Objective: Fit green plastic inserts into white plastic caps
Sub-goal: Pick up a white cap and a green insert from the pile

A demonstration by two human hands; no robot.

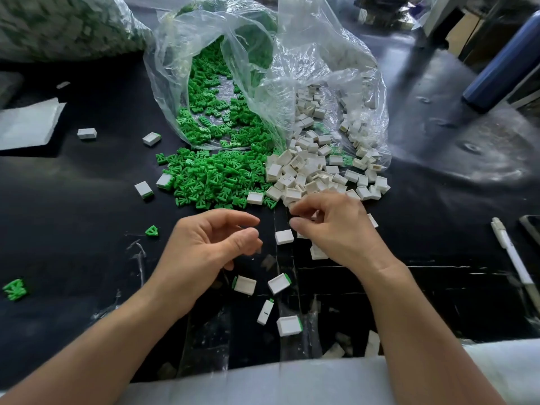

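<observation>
Right hand sits at the near edge of the pile of white caps, fingers curled down among the loose pieces, thumb and forefinger drawn close. Whether a cap is pinched between them I cannot tell, since the fingers hide the gap. Left hand, left of that pile and nearer the person, hangs with fingers loosely curled and nothing visible in it. The heap of green inserts lies directly left of the white pile, touching it, and both spill from a clear bag behind the pile. One single cap lies just on the near side of the pile, between the two hands. Several assembled caps, green showing at one end, lie nearer still toward the person.

The step in hand looks like picking the next cap. To do it well, take one cap only, gripped by its side walls so the open face stays clear, and turn that face toward the left hand. The left hand probably needs an insert from the heap left of the pile: lift a single one, not a tangled pair. Line the insert square with the cap's opening before pressing, since a tilted entry would likely jam. Finished pieces are best dropped on the near side of the pile, apart from the raw stock
</observation>
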